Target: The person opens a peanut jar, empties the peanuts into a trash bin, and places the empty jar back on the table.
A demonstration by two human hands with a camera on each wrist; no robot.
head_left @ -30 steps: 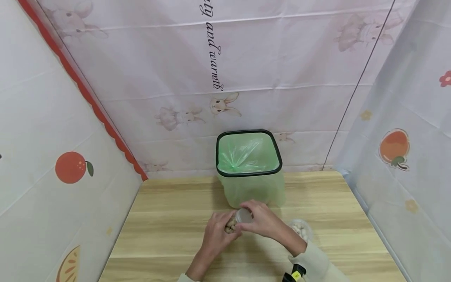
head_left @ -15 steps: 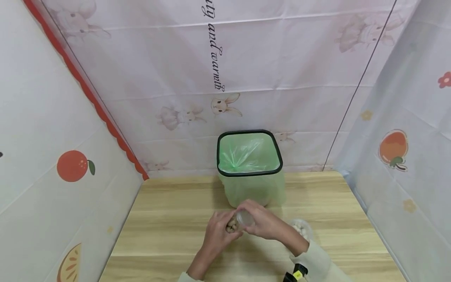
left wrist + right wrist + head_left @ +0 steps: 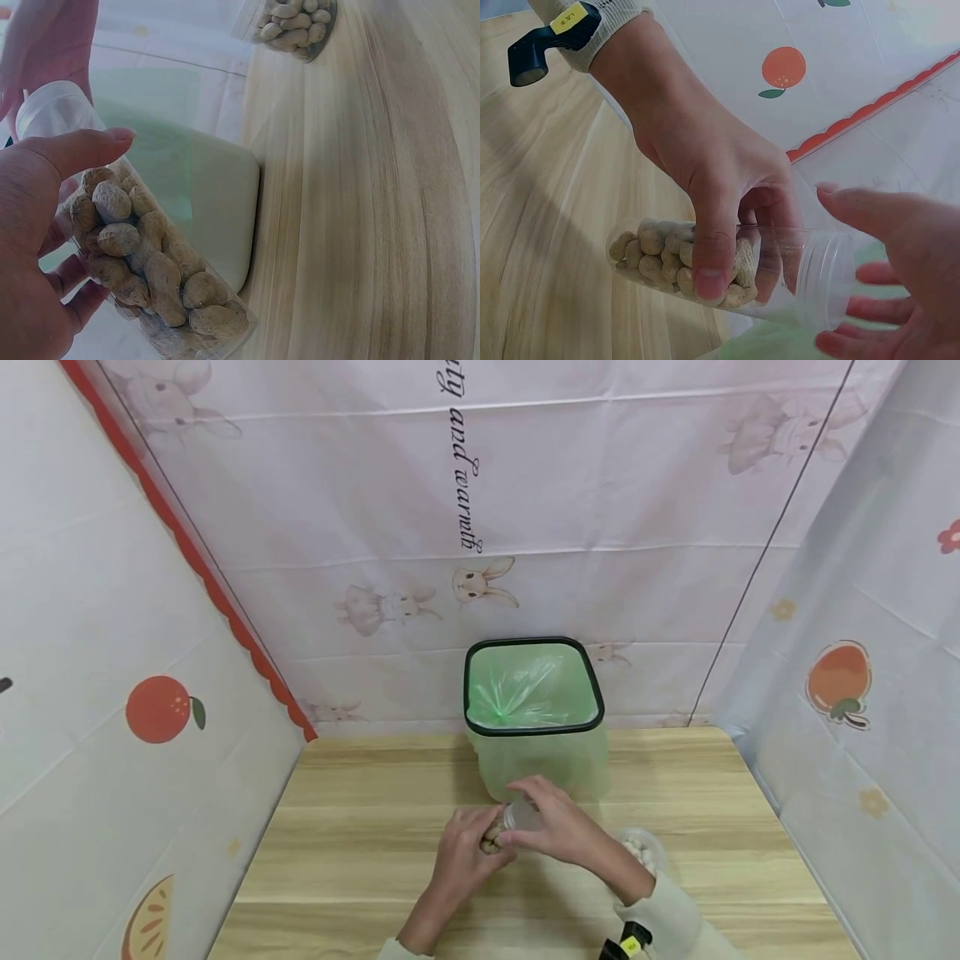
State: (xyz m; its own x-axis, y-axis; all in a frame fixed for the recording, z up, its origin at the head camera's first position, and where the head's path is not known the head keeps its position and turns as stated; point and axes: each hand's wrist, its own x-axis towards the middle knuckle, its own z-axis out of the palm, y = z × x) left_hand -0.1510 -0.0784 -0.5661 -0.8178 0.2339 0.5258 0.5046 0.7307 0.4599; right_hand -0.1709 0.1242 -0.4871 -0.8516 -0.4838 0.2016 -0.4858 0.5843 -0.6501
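My left hand (image 3: 461, 856) grips a clear plastic jar of unshelled peanuts (image 3: 142, 262), thumb on one side and fingers on the other. The jar lies tilted above the table, its translucent screw lid (image 3: 829, 281) toward my right hand (image 3: 558, 827). In the right wrist view, the right thumb stands apart from the lid and the fingers are loosely spread beside its far end. Peanuts fill the base part of the jar, with bare space near the lid.
A bin with a green liner and black rim (image 3: 534, 731) stands at the table's back, just beyond my hands. A second clear jar of peanuts (image 3: 296, 26) stands on the wooden table (image 3: 360, 827), partly behind my right forearm. Printed cloth walls enclose the table.
My right hand has turned about the lid, and its thumb and fingers have spread wider than half a second ago. The left hand and jar stay nearly in place.
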